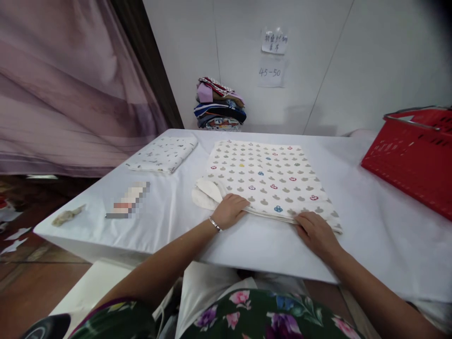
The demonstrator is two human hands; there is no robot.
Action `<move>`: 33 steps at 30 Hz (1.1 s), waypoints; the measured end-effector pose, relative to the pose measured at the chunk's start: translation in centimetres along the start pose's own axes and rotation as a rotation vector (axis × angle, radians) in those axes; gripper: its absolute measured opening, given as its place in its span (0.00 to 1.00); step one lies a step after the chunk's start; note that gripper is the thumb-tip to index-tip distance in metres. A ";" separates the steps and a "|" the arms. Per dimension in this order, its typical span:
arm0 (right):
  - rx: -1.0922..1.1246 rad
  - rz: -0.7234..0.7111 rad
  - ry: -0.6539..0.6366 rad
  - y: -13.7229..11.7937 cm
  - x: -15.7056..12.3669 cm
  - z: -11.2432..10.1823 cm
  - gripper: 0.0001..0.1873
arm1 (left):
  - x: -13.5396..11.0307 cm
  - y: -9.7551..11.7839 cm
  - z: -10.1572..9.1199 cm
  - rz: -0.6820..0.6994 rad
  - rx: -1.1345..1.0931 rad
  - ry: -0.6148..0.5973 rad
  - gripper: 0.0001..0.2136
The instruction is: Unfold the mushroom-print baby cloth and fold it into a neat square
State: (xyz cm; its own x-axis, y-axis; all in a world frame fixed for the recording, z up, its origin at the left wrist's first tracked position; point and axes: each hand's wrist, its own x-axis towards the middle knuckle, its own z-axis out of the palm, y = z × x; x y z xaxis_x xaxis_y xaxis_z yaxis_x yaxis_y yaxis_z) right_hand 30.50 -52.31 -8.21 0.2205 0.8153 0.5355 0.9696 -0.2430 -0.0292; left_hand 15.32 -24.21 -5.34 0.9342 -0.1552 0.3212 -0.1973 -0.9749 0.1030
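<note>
A white folded cloth (261, 176) printed with grey, red and blue mushroom-like shapes lies flat on the table in front of me. My left hand (230, 210) grips its near edge toward the left corner, fingers on top. Beside that hand, a plain white flap (208, 190) of the cloth sticks out, curled over. Further right along the same edge, my right hand (318, 234) holds the layers near the right corner, its thumb partly hidden. Several thin layers show at the edge between my hands.
The white-covered table (374, 226) bears another folded printed cloth (164, 154), a blurred-out flat item (129, 200) and a small beige scrap (68, 215) at left. A red basket (413, 160) stands at right. Folded fabrics (221, 106) are stacked by the wall at the back.
</note>
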 end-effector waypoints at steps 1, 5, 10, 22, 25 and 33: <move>0.001 0.002 0.001 0.0 0.0 0.0 0.09 | -0.4 -0.4 -0.2 -0.007 -0.010 0.011 0.11; 0.009 0.018 0.006 0.1 -0.2 0.1 0.09 | -1.0 -1.0 -0.5 -0.015 -0.010 0.016 0.11; 0.037 0.038 -0.007 0.1 -0.2 0.1 0.10 | 0.2 -1.2 -1.4 0.049 0.106 0.008 0.09; 0.035 0.057 0.003 0.0 -0.2 0.1 0.10 | 0.7 -1.8 -0.3 0.005 0.324 0.056 0.10; 0.039 0.064 -0.005 0.0 -0.2 0.1 0.10 | 0.6 -1.7 -0.9 -0.015 0.304 0.070 0.10; 0.049 0.079 -0.002 0.0 -0.2 0.0 0.10 | 0.3 -1.2 -0.7 0.012 0.137 -0.011 0.10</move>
State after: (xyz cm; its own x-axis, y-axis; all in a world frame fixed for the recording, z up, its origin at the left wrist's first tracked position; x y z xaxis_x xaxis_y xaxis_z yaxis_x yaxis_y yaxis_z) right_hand 30.42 -52.43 -8.34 0.2969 0.7958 0.5278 0.9531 -0.2811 -0.1124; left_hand 15.67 -22.98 -4.74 0.9354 -0.1675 0.3115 -0.1663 -0.9856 -0.0309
